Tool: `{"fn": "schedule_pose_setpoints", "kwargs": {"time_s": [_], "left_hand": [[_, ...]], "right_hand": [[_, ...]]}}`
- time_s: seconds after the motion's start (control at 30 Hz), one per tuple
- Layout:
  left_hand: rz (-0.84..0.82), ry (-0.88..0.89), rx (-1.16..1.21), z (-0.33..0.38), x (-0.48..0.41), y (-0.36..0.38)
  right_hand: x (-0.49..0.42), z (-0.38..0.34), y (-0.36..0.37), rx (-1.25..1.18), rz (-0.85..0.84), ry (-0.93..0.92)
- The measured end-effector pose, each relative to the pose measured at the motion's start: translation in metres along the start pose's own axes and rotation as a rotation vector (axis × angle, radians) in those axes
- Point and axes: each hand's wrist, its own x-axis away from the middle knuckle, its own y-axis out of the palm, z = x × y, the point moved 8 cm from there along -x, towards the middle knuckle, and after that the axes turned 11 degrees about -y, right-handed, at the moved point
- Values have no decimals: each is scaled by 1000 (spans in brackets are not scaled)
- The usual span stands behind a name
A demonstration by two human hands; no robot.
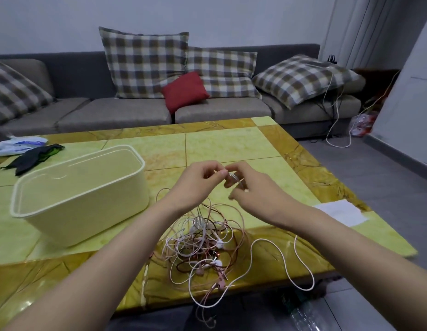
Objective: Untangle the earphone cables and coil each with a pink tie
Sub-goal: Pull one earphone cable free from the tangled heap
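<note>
White cable (234,176) pinched by left hand (198,181) and right hand (254,188); packet (19,144) print illegible.

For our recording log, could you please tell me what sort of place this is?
Probably a home living room: a grey sofa with checked cushions stands behind a low table strewn with cables.

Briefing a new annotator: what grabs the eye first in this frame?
The left hand and right hand meet mid-frame above the table, pinching a white cable. Below them a pink, white and brown earphone tangle sprawls at the table's near edge; an open cream box stands to its left.
</note>
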Motion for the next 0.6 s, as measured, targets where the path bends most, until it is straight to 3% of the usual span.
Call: {"fn": "schedule_pose_setpoints", "kwargs": {"time_s": [0.2, 0.4, 0.53, 0.6], "left_hand": [[-81, -80, -4, -19, 7, -1], [-132, -215, 7, -58, 18, -3], [-131, -209, 7, -58, 22, 0], [-104, -183, 35, -50, 22, -1]], "right_hand": [[-9, -4, -10, 189, 71, -30], [-9, 8, -52, 181, 337, 24], [-5, 25, -49, 244, 330, 131], [-3, 37, -41, 348, 187, 216]]}}
